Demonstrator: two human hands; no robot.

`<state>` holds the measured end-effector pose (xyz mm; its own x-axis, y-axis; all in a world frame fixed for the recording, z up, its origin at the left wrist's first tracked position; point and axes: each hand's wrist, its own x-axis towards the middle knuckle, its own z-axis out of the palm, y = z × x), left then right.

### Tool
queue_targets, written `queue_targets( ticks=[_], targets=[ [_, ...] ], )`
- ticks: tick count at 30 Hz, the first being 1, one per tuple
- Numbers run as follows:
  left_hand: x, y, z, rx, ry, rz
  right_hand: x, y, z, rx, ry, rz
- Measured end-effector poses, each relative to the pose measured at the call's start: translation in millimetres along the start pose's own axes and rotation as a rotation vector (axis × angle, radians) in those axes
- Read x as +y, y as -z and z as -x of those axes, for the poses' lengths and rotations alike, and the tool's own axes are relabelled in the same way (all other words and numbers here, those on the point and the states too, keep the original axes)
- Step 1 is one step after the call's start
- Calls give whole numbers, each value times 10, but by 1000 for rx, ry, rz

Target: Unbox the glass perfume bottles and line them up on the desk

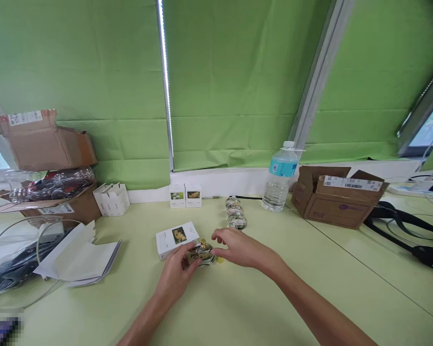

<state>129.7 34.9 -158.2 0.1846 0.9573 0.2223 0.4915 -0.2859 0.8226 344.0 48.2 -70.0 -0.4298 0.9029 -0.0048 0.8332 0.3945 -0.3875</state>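
A small round glass perfume bottle with a gold neck rests on the pale green table. My left hand grips its left side with thumb and fingers. My right hand curls over it from the right, fingertips at the bottle's top. A small yellow cap lies on the table just under the right hand. A white carton with a yellow flower picture lies flat just behind the left hand.
Three more glass bottles stand in a row behind. Two small white cartons stand by the wall, other cartons further left. A water bottle, cardboard boxes, white paper sheets and black cables ring the area.
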Motion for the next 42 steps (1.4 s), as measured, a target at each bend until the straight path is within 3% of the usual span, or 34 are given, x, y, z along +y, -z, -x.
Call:
queue_targets(
  ticks=[6, 13, 23, 28, 34, 42],
  targets=[
    [69, 16, 9, 0, 28, -21, -229, -76, -20, 127, 176, -86],
    [84, 5, 10, 2, 20, -46, -212, -267, -96, 243, 245, 19],
    [21, -11, 4, 15, 18, -35, -254, -59, -68, 339, 289, -20],
    [7, -8, 18, 26, 31, -11, 18, -2, -90, 184, 166, 69],
    [18, 1, 17, 15, 39, -25, 388, -158, -131, 48, 38, 138],
    [-14, -9, 12, 23, 34, -27, 417, -351, -117, -29, 11, 151]
  ],
)
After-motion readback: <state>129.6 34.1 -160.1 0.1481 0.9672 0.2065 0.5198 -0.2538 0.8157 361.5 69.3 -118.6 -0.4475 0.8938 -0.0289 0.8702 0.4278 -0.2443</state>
